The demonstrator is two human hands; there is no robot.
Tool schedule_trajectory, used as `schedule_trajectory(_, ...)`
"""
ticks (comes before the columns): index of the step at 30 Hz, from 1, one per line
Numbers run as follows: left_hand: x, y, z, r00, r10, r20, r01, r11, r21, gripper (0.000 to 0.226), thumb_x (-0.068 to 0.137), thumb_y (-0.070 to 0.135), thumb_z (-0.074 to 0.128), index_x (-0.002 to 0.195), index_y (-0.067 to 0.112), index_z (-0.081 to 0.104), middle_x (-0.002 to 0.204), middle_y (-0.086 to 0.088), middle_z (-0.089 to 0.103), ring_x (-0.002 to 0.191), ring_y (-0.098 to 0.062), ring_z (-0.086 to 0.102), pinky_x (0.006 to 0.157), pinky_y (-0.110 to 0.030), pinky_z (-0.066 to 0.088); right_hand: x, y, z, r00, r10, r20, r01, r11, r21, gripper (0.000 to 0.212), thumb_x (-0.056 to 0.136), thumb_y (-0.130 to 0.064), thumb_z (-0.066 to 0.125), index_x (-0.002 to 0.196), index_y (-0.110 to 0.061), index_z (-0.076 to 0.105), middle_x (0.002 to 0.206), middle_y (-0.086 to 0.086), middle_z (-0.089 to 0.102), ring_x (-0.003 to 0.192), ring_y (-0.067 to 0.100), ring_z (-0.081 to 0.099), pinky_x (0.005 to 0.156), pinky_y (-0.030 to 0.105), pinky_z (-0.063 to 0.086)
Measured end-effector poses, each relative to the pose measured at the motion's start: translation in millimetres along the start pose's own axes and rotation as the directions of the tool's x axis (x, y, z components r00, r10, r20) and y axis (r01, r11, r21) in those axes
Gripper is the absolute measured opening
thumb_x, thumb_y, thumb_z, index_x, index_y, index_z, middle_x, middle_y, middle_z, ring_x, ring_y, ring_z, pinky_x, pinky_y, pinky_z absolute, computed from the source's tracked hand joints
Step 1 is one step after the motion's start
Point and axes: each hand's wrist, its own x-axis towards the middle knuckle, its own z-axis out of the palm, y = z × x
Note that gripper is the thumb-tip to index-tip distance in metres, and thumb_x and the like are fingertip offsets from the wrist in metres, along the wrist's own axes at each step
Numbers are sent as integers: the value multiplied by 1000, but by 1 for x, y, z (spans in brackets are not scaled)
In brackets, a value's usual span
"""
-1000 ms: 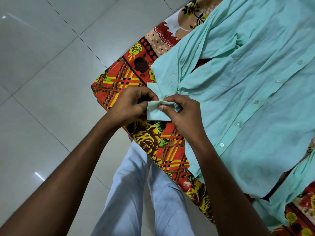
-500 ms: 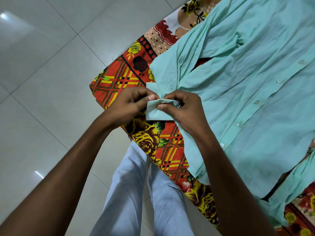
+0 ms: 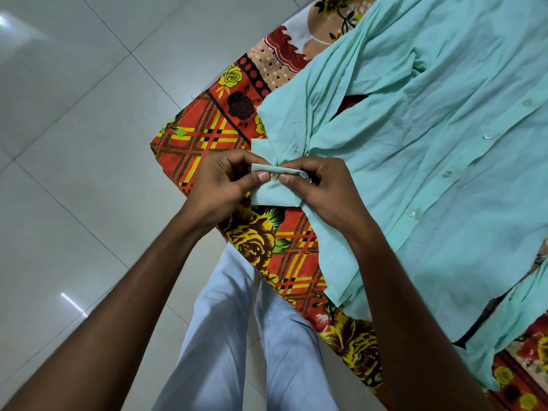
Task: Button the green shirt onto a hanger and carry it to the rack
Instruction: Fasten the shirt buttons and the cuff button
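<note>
— Starting at the left: what is pinched by the left hand [image 3: 219,185]?
— The cuff [image 3: 274,186] of the shirt [image 3: 430,161], which is spread on the bedsheet [image 3: 201,137]; the button [image 3: 274,175] is held between both thumbs.
— And the right hand [image 3: 321,188]?
— The cuff's other edge is pinched. If tension is lost, the button could slip back out of its hole.

The pale green shirt [image 3: 415,161] is of thin, matt woven cloth, soft and much creased, with small glossy buttons [image 3: 410,213] that look like plastic. Under it lies a red and yellow flowered cloth cover [image 3: 207,143], matt and printed. The grey tiled floor [image 3: 74,143] is smooth and glossy, with light reflections. The light blue trousers [image 3: 213,336] are of matt cloth.
</note>
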Motion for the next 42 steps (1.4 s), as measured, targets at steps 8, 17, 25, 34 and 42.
schedule_trajectory(8,1,-2,5,1000,-19,9,21,983,-183,23,94,-11,63,97,11,55,89,-1,73,88,-18,70,75,-29,57,-1,-6,11,972,-33,-234,38,999,18,29,78,-19,87,97,-13,66,91,-2,68,87,16,67,78,33,56)
schedule_trajectory(17,-1,-5,19,992,-18,-125,-18,961,-277,28,92,-9,64,99,12,47,84,-14,66,84,-28,64,73,-35,54,-24,-11,43,693,-272,-668,68,947,-315,39,76,-22,91,86,-3,59,92,7,52,86,19,52,80,33,49)
schedule_trajectory(25,-3,-5,22,987,-17,-159,-22,971,-239,28,94,-8,64,105,6,44,72,-3,63,74,-26,60,64,-30,51,-25,-11,59,813,-271,-516,141,951,-276,17,91,-22,77,87,-7,70,86,1,65,83,19,60,75,35,51)
schedule_trajectory(34,-3,-5,22,987,-3,-160,-33,974,-224,29,93,-9,66,107,5,45,96,-33,69,86,-35,68,72,-37,57,-20,-11,54,877,59,-477,-43,998,45,4,90,-22,75,88,-19,73,83,-6,71,81,13,65,79,38,55)
schedule_trajectory(42,-1,-6,19,977,74,-198,-32,978,204,30,85,5,79,101,10,54,80,-23,61,66,-23,58,60,-33,47,-11,-17,29,916,311,-255,-306,950,59,7,85,-22,79,80,-17,78,70,-6,73,67,3,64,74,29,56)
